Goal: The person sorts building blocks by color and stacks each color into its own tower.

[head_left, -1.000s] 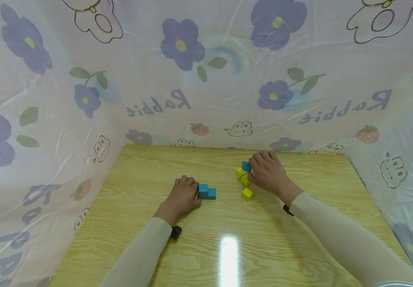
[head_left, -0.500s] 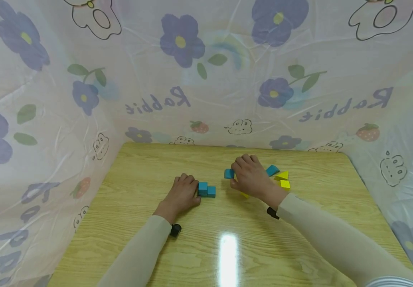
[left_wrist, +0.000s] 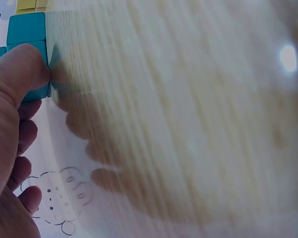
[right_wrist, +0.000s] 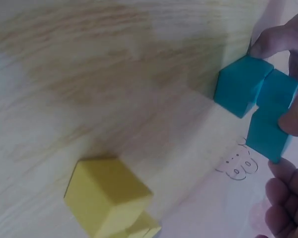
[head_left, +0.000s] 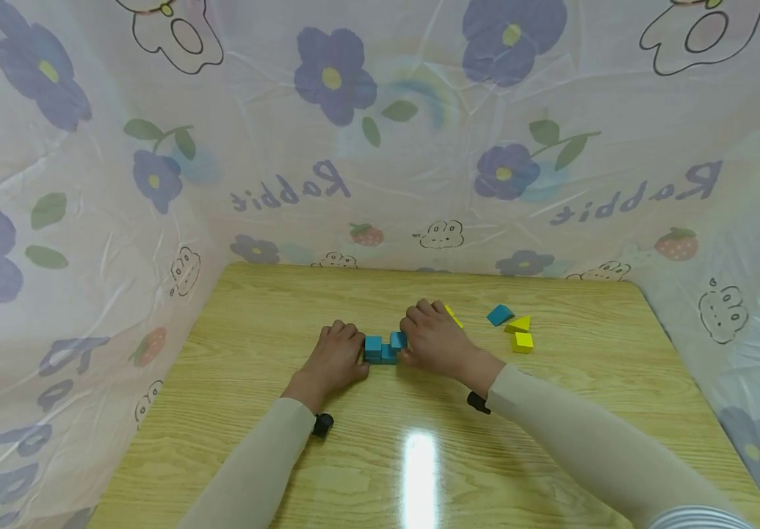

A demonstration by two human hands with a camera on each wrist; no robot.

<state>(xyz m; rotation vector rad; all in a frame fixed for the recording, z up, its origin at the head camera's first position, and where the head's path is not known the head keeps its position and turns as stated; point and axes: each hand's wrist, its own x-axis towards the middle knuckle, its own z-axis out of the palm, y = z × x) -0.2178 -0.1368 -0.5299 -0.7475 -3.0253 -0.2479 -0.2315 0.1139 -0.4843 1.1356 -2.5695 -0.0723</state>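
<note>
My left hand [head_left: 332,360] pinches the left end of a small group of blue blocks on the table, where one blue cube [head_left: 373,346] is stacked on another. In the left wrist view its thumb [left_wrist: 27,72] lies against the blue side, fingers behind. Beside the stack lies a lower blue block [head_left: 388,355]. Just above that one, my right hand [head_left: 442,342] holds a blue block [head_left: 398,340] between thumb and fingers. Whether the held block touches the one beneath, I cannot tell. The right wrist view shows the held block [right_wrist: 268,131] slightly tilted.
Right of my right hand lie a blue wedge [head_left: 500,315], a yellow triangular block [head_left: 519,324] and a yellow cube [head_left: 522,342]. More yellow blocks [head_left: 454,317] are partly hidden behind that hand. A printed cloth [head_left: 393,184] walls the back and sides of the wooden table [head_left: 254,308].
My right hand has carried the blue block leftward from above the yellow blocks to the blue group, uncovering the pieces at right. My left hand has stayed at the stack.
</note>
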